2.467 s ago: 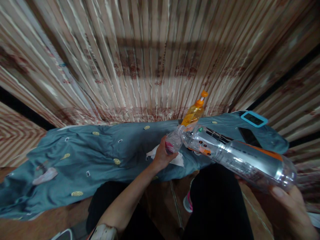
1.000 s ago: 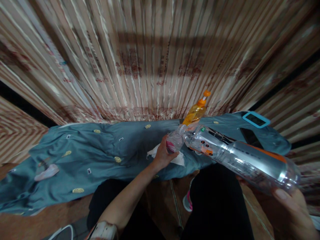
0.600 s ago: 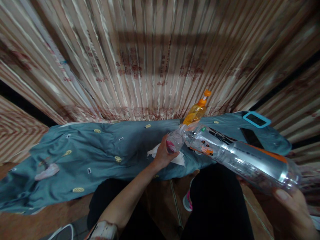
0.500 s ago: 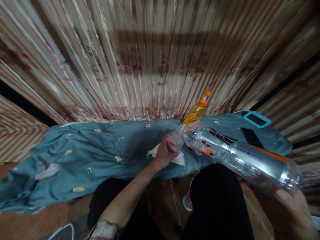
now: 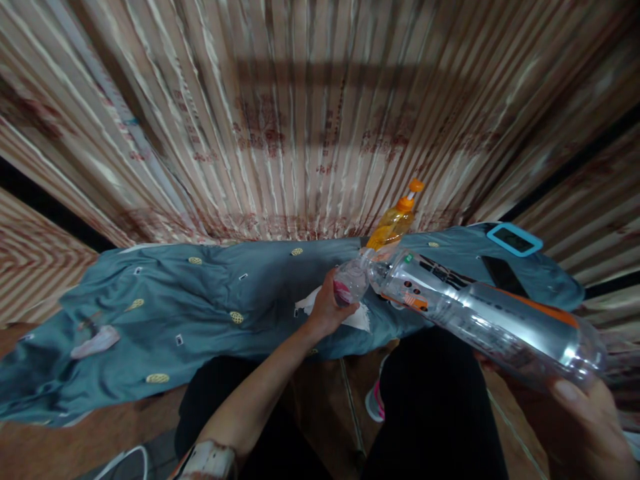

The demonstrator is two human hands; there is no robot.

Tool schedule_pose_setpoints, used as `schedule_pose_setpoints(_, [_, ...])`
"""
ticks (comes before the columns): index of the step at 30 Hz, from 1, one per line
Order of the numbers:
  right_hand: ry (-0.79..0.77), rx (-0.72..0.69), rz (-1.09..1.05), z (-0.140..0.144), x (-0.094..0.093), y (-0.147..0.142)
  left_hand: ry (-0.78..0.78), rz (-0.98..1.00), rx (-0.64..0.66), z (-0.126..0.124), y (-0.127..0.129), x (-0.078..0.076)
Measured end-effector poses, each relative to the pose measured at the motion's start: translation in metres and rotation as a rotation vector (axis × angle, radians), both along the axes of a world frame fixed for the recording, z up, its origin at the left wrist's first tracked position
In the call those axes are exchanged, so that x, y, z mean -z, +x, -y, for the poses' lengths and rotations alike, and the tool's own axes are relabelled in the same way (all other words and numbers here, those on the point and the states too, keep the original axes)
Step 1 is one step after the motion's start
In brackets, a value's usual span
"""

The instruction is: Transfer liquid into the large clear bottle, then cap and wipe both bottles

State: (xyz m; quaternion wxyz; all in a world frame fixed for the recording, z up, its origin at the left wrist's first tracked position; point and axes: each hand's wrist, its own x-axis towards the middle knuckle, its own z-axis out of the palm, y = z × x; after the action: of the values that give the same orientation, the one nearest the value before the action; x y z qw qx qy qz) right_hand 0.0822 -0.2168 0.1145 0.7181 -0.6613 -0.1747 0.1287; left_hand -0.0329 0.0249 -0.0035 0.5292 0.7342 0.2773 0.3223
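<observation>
Curtain (image 5: 310,120), pleated, striped beige and brown, across whole background; one. Blue-grey patterned cloth (image 5: 200,300) spread over low surface below it; one. Large clear bottle (image 5: 480,313), one, tipped near horizontal, neck pointing left and slightly up toward small bottle, base down at lower right. Right hand (image 5: 583,427) at lower right corner, thumb and fingers wrapped under and around base of large bottle, gripping it. Left hand (image 5: 325,310) extended forward from bare forearm, closed around small clear bottle (image 5: 350,283), one, pink label showing between fingers; held upright over cloth, mouth right at neck of large bottle, apparently touching. White paper (image 5: 357,320) under left hand on cloth; one piece. Orange bottle (image 5: 395,223) with orange cap, one, standing tilted just behind the two mouths. Bottles counted: three. Dark flat device (image 5: 500,270), one, and blue-framed device (image 5: 515,239), one, lying on cloth to far right, near each other, well apart from hands. Pale scrap (image 5: 95,341) on cloth, far left; one.
</observation>
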Motion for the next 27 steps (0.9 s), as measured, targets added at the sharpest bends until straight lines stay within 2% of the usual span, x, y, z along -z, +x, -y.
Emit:
schedule_pose_setpoints(3, [0.035, 0.019, -0.049, 0.001, 0.002, 0.001, 0.001, -0.003, -0.005, 0.000, 0.000, 0.000])
schedule_pose_setpoints(14, [0.060, 0.005, -0.014, -0.001, 0.001, 0.000, -0.004, 0.010, -0.001, 0.000, 0.001, 0.000])
schedule_pose_setpoints(22, [0.089, 0.021, -0.019, 0.003, 0.011, 0.008, 0.033, -0.005, 0.002, 0.000, 0.000, -0.001])
schedule_pose_setpoints(27, [0.060, 0.036, -0.017, 0.002, 0.004, 0.004, 0.039, -0.009, -0.006, -0.001, 0.000, 0.003])
